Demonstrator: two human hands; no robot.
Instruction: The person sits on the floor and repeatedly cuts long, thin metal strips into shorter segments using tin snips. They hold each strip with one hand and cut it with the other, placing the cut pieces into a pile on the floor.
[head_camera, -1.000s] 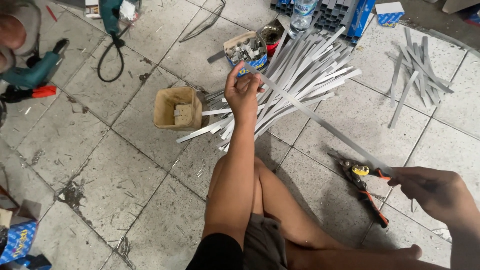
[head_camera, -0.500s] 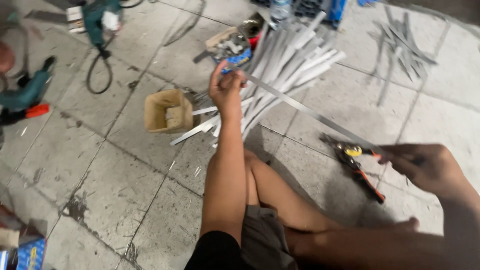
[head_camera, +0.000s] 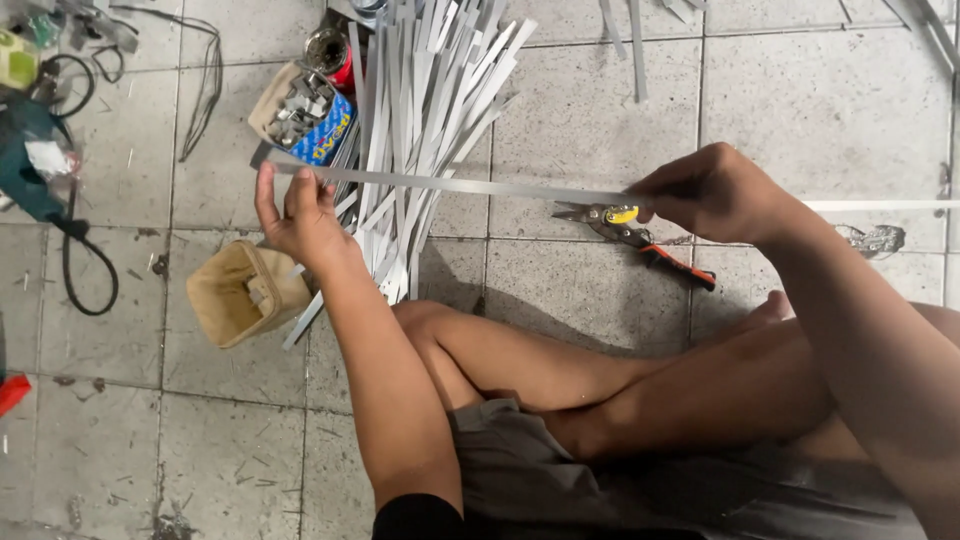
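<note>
Measuring or aligning step, probably. Long metal strip held level above floor: left hand pinching one end, right hand clamped mid-length. Snips lying beneath; next needs a cut position fixed.

metal strip | long, thin, grey | horiz., held off floor | spans above strip pile

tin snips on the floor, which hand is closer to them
Right. The right hand is just above the tin snips, holding the metal strip; the left hand grips the strip's far end, well away.
</note>
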